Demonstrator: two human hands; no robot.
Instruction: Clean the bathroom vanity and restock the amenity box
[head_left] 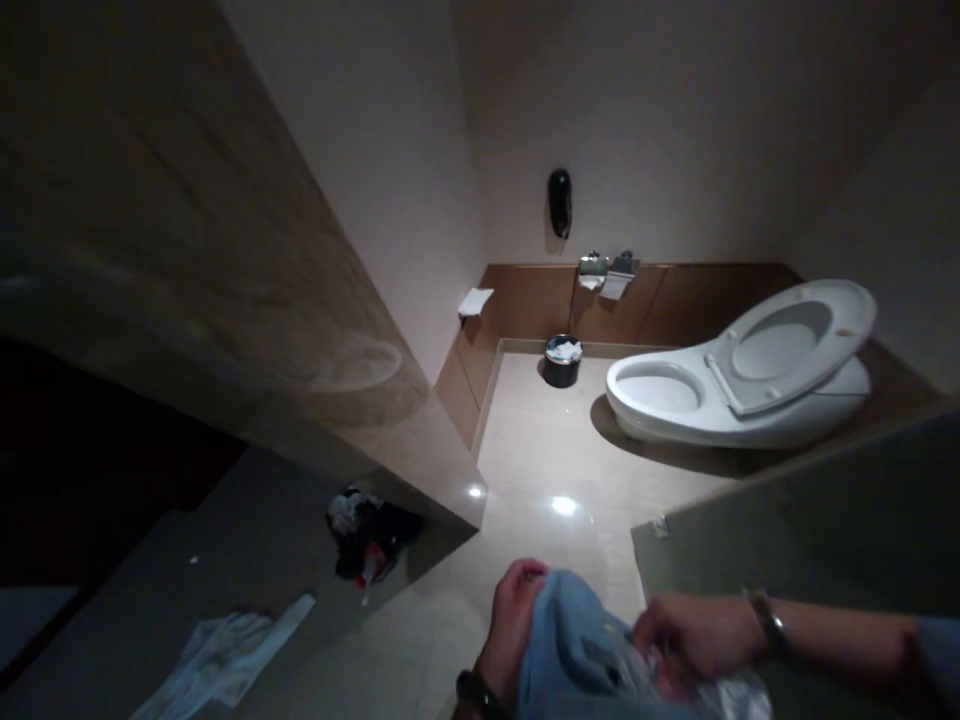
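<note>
At the bottom of the view, my left hand [512,622] is closed on the edge of a light-blue cloth [564,625] that looks like part of a garment. My right hand [701,632] is on the cloth's right side, its fingers curled around crinkled clear plastic [636,668]. Something pinkish-red shows under those fingers, too blurred to name. More of the shiny plastic lies below the right hand, at the lower edge. Both wrists wear dark bands.
A white toilet [660,390] with its lid raised stands at right. Beside the back wall is a black bin [562,372] holding paper. A stone-like partition [390,400] juts in at left. A dark bundle [375,535] and pale cloth [232,650] lie on the floor.
</note>
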